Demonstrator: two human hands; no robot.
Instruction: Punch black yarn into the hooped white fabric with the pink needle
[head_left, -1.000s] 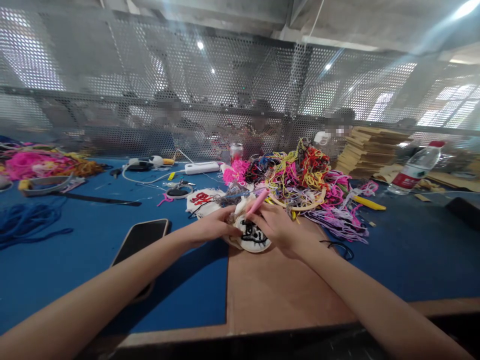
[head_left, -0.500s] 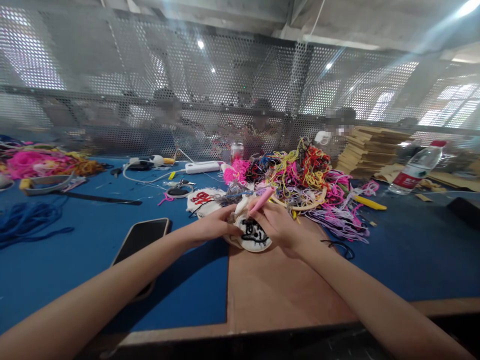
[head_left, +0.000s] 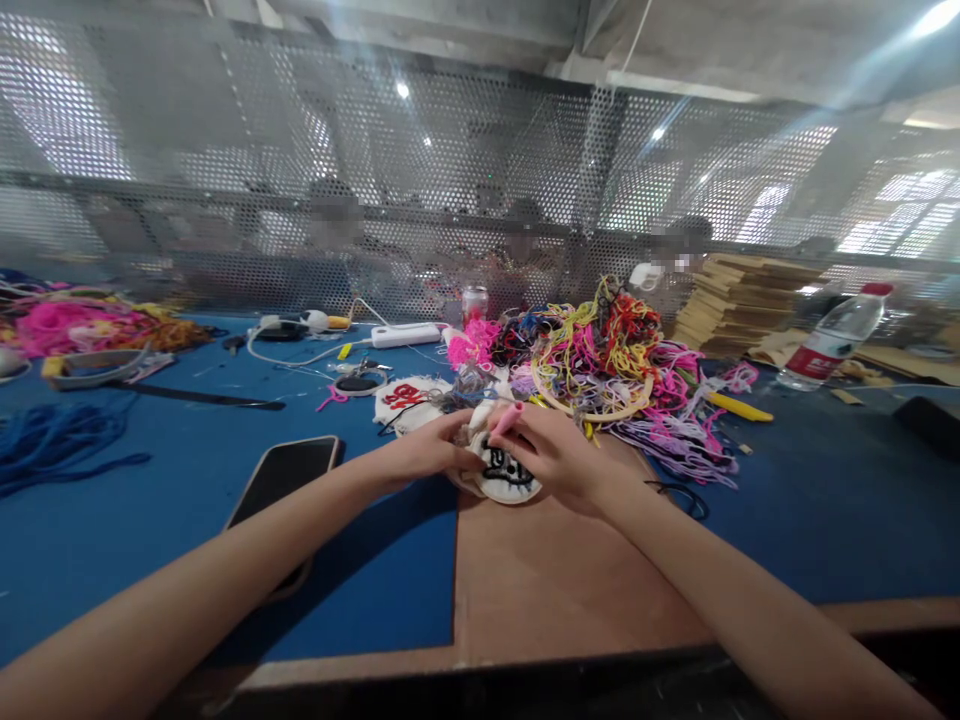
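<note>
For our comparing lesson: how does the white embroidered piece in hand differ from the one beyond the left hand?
The held piece is stitched in black; the farther piece, red. The left hand grips the held piece; the farther piece lies on the blue surface. Both are white.

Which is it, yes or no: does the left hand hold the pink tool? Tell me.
No, the right hand grips the pink tool, while the left hand holds the white embroidered piece.

From head height, the table [head_left: 787,520] is viewed closely, forward and down, the screen [head_left: 480,150] faced at twelve o'clock.
</note>
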